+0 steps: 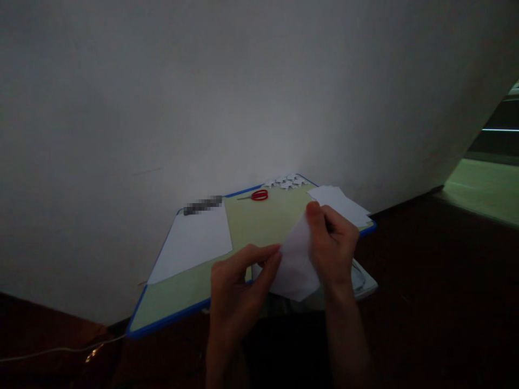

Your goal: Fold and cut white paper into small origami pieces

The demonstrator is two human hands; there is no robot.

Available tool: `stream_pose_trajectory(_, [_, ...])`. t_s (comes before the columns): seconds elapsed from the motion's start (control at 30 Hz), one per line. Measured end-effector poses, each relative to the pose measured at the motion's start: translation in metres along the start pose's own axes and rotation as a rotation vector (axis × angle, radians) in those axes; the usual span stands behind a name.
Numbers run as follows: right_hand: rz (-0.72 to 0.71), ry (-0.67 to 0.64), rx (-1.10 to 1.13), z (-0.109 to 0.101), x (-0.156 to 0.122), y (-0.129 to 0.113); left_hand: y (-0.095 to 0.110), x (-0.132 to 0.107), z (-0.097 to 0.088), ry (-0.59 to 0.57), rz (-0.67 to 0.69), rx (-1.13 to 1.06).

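Observation:
A sheet of white paper [295, 265] is held up in front of the table's near edge, between my two hands. My left hand [247, 281] pinches its left edge between thumb and fingers. At the upper right corner, my right hand [334, 243] grips the sheet with the thumb on top and the fingers curled behind. The paper looks slanted and perhaps folded; its back side is hidden. Beyond it, red-handled scissors [259, 195] lie on the pale green table [263, 221], out of reach of both hands' fingers.
White paper cutouts [287, 182] are heaped at the far edge. Loose white sheets [343, 204] lie on the right, and a large white sheet [192, 246] on the left has a blurred-out dark item [203, 205] at its top. A wall [227, 97] rises behind; a white cable [60, 349] runs lower left.

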State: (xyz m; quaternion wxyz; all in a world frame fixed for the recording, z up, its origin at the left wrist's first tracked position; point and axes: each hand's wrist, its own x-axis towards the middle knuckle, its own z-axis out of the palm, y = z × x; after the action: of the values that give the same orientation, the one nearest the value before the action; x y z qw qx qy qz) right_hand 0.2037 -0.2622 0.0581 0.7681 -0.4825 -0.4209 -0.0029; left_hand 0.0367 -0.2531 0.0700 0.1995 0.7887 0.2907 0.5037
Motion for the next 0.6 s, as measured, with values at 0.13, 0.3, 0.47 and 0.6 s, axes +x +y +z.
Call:
stream_pose_trajectory(0.13, [0.005, -0.017, 0.043, -0.0046, 0.0019, -0.0030, -0.0026, -0.0024, -0.0025, -0.010, -0.005, -0.014])
stream_pose_trajectory(0.3, [-0.055, -0.075, 0.051, -0.0099, 0.0046, -0.0034, -0.0046, -0.0043, -0.0064, -0.040, 0.002, -0.037])
stream_pose_trajectory(0.47, [-0.129, 0.017, -0.024, -0.0102, 0.0037, -0.0005, -0.0069, -0.0027, -0.0071, -0.061, -0.012, -0.067])
stream_pose_trajectory(0.6, [-0.102, 0.025, 0.025, -0.0093, 0.0040, -0.0001, -0.0063, -0.0007, -0.0045, -0.070, -0.013, -0.086])
